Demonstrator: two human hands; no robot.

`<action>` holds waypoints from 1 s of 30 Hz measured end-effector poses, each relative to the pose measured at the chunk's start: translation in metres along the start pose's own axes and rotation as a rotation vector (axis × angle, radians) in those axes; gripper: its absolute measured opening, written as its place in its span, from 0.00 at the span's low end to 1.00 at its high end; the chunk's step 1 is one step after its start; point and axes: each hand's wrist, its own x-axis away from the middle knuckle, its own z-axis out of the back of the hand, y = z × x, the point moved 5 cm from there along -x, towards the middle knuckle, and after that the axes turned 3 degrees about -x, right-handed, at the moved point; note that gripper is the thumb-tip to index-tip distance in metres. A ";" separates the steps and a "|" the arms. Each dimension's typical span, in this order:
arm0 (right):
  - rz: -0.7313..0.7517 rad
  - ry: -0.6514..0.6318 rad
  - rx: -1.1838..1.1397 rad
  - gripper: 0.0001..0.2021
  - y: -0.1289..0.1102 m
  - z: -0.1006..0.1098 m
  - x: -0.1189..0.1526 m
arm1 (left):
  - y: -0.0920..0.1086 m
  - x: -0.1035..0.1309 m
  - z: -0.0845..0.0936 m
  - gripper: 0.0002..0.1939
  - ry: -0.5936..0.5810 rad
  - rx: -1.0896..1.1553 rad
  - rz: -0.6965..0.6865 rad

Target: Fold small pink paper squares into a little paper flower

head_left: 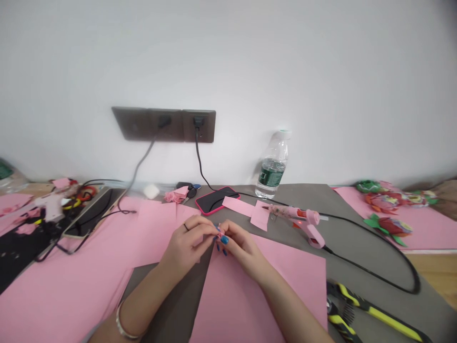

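Observation:
My left hand (188, 243) and my right hand (240, 245) meet at the middle of the table, fingertips pinched together. Between them is a small piece of pink paper (220, 234), mostly covered by the fingers, so its shape is hard to make out. Both hands hover over large pink paper sheets (285, 276). Just beyond them lie cut pink paper pieces (260, 216) and a phone in a pink case (217, 200). A pink hot glue gun (298, 218) rests to the right of my hands, its nozzle over a paper piece.
Pliers with yellow-black handles (378, 312) lie front right. A water bottle (272, 166) stands near the wall. The glue gun's black cable (392, 238) loops right. Paper flowers (389, 224) sit far right. Another phone (94, 212) and a clutter of cables are at left.

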 end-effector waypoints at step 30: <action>0.084 0.142 0.009 0.17 -0.001 0.009 0.000 | -0.008 -0.003 -0.003 0.09 -0.004 0.277 0.199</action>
